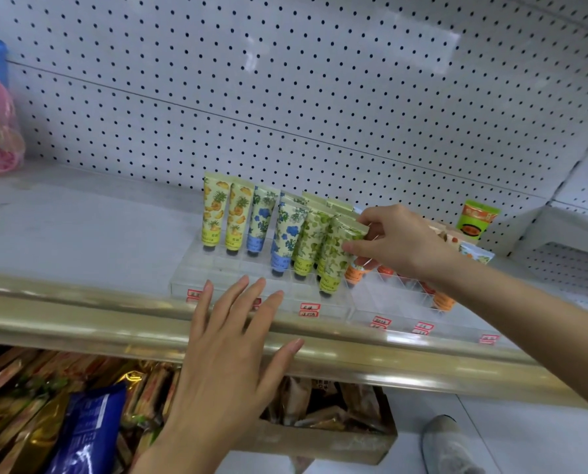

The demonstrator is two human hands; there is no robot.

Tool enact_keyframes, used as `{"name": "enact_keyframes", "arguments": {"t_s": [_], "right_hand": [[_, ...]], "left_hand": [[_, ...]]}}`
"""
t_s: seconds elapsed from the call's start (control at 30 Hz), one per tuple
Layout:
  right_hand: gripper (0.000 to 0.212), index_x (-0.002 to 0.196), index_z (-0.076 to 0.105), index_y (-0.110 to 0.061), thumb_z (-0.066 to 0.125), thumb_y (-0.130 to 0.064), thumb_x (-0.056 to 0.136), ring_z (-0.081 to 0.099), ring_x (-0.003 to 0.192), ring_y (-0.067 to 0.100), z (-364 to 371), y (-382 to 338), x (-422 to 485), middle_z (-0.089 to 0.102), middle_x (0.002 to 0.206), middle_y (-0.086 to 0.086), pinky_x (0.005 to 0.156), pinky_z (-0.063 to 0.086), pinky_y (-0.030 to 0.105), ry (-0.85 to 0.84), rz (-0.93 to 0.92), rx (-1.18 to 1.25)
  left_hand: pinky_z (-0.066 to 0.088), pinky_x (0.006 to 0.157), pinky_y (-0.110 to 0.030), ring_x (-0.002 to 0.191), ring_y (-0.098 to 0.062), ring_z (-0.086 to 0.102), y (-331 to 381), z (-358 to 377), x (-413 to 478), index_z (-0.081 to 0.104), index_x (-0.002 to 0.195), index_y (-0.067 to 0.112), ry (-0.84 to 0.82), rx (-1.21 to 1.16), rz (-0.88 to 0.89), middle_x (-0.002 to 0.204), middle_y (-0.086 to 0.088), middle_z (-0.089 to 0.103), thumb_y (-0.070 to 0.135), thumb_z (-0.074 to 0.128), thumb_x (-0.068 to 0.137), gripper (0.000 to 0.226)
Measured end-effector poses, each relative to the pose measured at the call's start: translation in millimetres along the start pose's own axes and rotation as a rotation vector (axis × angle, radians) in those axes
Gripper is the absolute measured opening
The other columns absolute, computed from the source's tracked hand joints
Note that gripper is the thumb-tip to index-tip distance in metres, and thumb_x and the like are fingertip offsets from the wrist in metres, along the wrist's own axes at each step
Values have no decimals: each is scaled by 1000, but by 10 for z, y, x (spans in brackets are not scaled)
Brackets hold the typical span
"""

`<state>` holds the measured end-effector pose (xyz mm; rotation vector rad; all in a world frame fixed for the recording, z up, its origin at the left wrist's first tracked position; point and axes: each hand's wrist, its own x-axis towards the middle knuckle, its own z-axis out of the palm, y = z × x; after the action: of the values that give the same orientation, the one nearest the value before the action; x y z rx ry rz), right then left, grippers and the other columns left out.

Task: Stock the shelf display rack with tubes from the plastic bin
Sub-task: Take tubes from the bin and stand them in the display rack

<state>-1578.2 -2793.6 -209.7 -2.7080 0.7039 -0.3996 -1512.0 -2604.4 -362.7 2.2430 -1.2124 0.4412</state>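
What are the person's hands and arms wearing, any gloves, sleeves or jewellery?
The left hand and right hand are bare: no gloves, rings, bracelets or watch show. Nails look short and unpainted. No sleeve appears up to the frame edge.

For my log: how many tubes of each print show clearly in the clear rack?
Pineapple-print tubes: 2
Blue-flower tubes: 2
Green-leaf tubes: 2, one pinched by the right hand
Total: 6. Tubes behind these and the orange tubes are too hidden to count.
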Motion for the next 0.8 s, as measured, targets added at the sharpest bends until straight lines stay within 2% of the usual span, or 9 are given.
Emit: {"name": "enact_keyframes", "arguments": {"t_s": [0.13, 0.27, 0.37, 0.43, 0.5, 0.53, 0.63, 0.73, 0.8], "right_hand": [[23, 100, 58, -10, 69, -23, 85, 71, 68, 18, -10, 7, -6, 73, 80, 9, 46, 45, 11, -14, 25, 56], [23, 99, 53, -16, 69, -24, 85, 71, 69, 16, -14, 22, 4, 73, 82, 9, 55, 49, 17, -27, 25, 76], [30, 106, 55, -10, 71, -23, 83, 72, 69, 17, -34, 52, -2, 73, 82, 9, 69, 57, 29, -26, 51, 117], [28, 102, 58, -8, 70, -25, 84, 71, 64, 10, -76, 81, -39, 73, 79, 5, 57, 55, 22, -20, 66, 102], [24, 97, 59, -10, 69, -28, 85, 67, 56, 4, -127, 102, -121, 73, 76, 3, 43, 46, 13, -23, 67, 85], [23, 95, 59, -10, 69, -28, 85, 66, 54, 2, -144, 108, -170, 73, 77, 3, 42, 45, 12, -22, 56, 79], [22, 97, 61, -14, 70, -28, 83, 65, 71, 10, -155, 173, -392, 69, 88, 3, 70, 54, 21, -4, -60, -8], [34, 114, 60, -14, 67, -30, 85, 55, 93, 9, -85, 313, -714, 61, 103, -2, 84, 45, 21, 7, -232, -130], [46, 127, 54, -15, 64, -34, 87, 49, 113, 14, 0, 436, -945, 56, 121, 0, 96, 42, 27, -14, -337, -205]], "left_hand": [[12, 115, -47, 136, -16, 36, 4, -2, -1, 52, 133, 24, 4, -5, 1, 139, 2, 51, 61, 20, 97, 61], [10, 115, -46, 136, -15, 35, 2, -3, 0, 52, 133, 24, 11, 1, 7, 139, 2, 51, 61, 21, 97, 61], [10, 115, -46, 137, -14, 33, 0, -6, -1, 51, 134, 24, 23, -3, 15, 141, 2, 49, 61, 21, 97, 60], [10, 115, -46, 138, -15, 32, 12, -10, -6, 51, 135, 24, 31, 4, 14, 143, 1, 48, 61, 21, 97, 61], [9, 115, -47, 139, -15, 30, 44, -25, -17, 49, 136, 23, 37, 10, 27, 145, 0, 46, 60, 22, 97, 60], [9, 116, -47, 140, -15, 29, 62, -37, -25, 48, 136, 22, 43, 9, 45, 145, 0, 45, 59, 23, 97, 59], [8, 117, -46, 140, -15, 29, 178, -70, -106, 49, 135, 19, 62, -3, 125, 145, 0, 45, 55, 29, 96, 57], [8, 118, -46, 140, -16, 29, 315, -45, -290, 51, 134, 17, 33, 20, 205, 146, -1, 43, 52, 34, 95, 55], [11, 118, -48, 140, -19, 30, 378, 8, -438, 52, 134, 15, -10, 75, 271, 147, -4, 43, 52, 36, 95, 56]]}}
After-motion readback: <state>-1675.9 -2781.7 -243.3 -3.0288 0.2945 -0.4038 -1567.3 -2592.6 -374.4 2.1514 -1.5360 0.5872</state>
